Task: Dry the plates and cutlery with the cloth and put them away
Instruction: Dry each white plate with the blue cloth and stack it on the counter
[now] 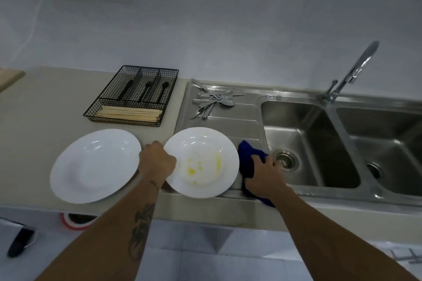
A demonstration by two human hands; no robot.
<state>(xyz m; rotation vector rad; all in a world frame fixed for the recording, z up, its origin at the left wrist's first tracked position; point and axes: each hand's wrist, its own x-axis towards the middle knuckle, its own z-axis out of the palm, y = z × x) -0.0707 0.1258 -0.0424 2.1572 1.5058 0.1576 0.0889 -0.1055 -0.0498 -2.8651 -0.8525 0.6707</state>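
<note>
White porcelain fills the near edge of what I see: a stained plate [202, 162] with yellow smears in its well sits on the front of the steel draining board [230, 118], its near rim reaching the board's front lip. My left hand [157, 162] is closed on that plate's left rim, knuckles up; the rim runs in under the curled fingers, and I cannot see the fingertips beneath it. Left of the draining board, on the beige counter [45, 107], a second, clean plate [94, 165] lies flat, just beside the left hand and apart from the stained plate.

My right hand [266, 174] lies palm down on the blue cloth [247, 159] at the draining board's front right corner, just right of the stained plate. The fingers are bent over the bunched fabric, which bulges out beyond them toward the plate and trails out under the wrist at the front lip. Whether they pinch the cloth or only press it, I cannot tell.

A heap of metal cutlery [213, 100] rests at the back of the draining board, well apart from both hands. Left of the board's back corner stands a black wire organiser [134, 94] holding dark utensils and wooden chopsticks [130, 114]. Right of the board lies the sink basin [306, 143].
</note>
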